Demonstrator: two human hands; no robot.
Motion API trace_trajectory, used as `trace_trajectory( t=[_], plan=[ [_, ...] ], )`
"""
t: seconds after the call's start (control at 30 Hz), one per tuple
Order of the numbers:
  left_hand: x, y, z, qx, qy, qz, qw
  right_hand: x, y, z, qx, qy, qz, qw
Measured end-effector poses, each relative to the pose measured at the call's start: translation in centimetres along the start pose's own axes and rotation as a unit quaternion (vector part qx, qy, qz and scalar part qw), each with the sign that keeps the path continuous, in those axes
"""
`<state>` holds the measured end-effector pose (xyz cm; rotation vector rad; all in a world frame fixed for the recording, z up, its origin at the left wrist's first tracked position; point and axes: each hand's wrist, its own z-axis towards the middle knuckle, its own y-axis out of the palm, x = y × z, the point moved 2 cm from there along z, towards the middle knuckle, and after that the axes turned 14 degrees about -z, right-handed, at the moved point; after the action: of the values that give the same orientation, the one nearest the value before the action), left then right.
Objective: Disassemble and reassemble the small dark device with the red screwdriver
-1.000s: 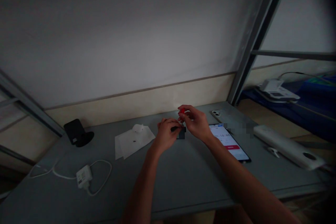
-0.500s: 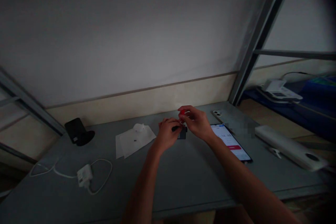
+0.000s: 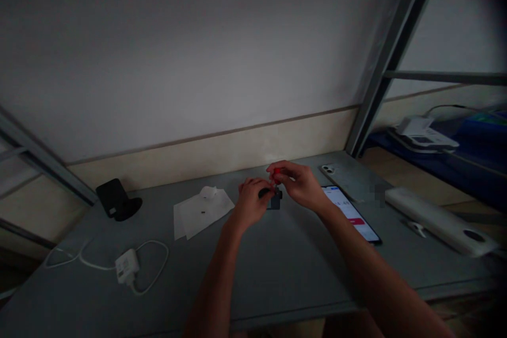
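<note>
My right hand (image 3: 297,182) pinches a small red-handled tool (image 3: 277,172), which looks like a screwdriver, held upright. Below it lies a small dark box-like device (image 3: 274,203), partly covered by my fingers. My left hand (image 3: 253,198) is closed around the device's left side, its fingertips meeting those of my right hand near the tool's lower end. The tool's tip and the spot it touches are hidden by the fingers.
Left of my hands, white paper sheets (image 3: 194,222) carry a crumpled white piece (image 3: 208,191) and a tiny dark part (image 3: 203,212). A phone (image 3: 366,231) with a lit screen, a second phone (image 3: 340,182) and a long white case (image 3: 435,216) lie right. A charger (image 3: 127,265) and black stand (image 3: 119,200) sit left.
My right hand turns slightly around the red handle, its wrist shifting a little to the right. My left hand stays by the device. The whole view has moved slightly.
</note>
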<state>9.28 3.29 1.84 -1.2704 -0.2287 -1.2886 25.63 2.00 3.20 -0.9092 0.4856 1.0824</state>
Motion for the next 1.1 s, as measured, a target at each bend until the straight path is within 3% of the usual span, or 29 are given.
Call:
trace_trajectory(
  t=[0.27,0.37,0.5,0.67,0.9,1.1],
  plan=[
    [-0.4,0.2,0.1,0.002,0.008,0.026,1.0,0.1,0.1,0.1,0.073,-0.058,-0.114,0.989],
    [-0.4,0.2,0.0,0.003,0.007,0.03,1.0,-0.4,-0.3,0.1,0.067,-0.074,-0.117,0.988],
    [0.0,0.1,0.0,0.003,0.008,0.03,1.0,-0.5,-0.4,0.1,0.049,-0.025,-0.062,0.997],
    [0.2,0.3,-0.1,0.006,0.013,0.037,0.999,-0.3,-0.2,0.0,0.082,0.026,-0.058,0.995],
    [0.0,0.5,-0.1,0.013,0.014,0.047,0.999,-0.7,0.1,-0.1,0.022,0.012,-0.033,0.999],
    [0.3,0.4,-0.3,0.022,0.03,0.055,0.998,-0.2,0.3,0.0,0.07,-0.023,-0.082,0.994]
  ],
)
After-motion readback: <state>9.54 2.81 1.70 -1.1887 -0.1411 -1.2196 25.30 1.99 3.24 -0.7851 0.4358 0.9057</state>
